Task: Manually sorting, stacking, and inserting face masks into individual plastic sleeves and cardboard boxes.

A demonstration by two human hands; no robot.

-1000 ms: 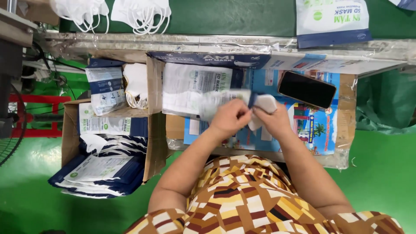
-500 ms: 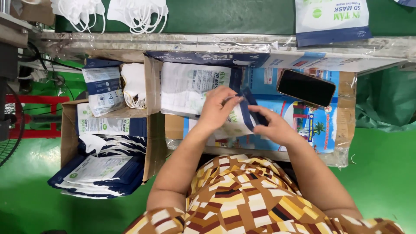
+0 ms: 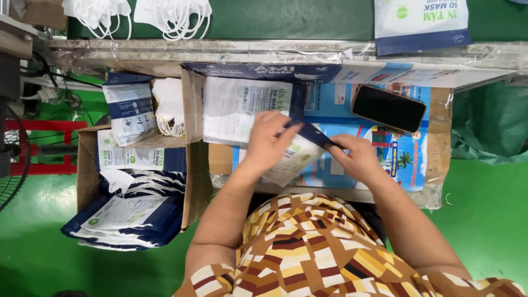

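At far left, a cardboard box (image 3: 88, 165) on the green floor (image 3: 484, 220) holds stacked white-and-navy mask pouches (image 3: 124, 212), with loose white masks (image 3: 168, 107) tucked behind them. Moving right, your left hand (image 3: 268, 140) lies over the white-and-navy pouch (image 3: 291, 157) on the work table (image 3: 434, 165), fingers curled and pressed onto its upper face, thumb underneath. Your right hand (image 3: 357, 157) pinches the pouch's dark blue flap (image 3: 313, 133) between thumb and fingers, lifting it at a slant just beside your left fingertips. A stack of flat pouches (image 3: 236, 110) sits directly behind your left hand. Farther right, a black phone (image 3: 389, 108) lies face up on the printed blue sheet (image 3: 404, 157), well apart from both hands.
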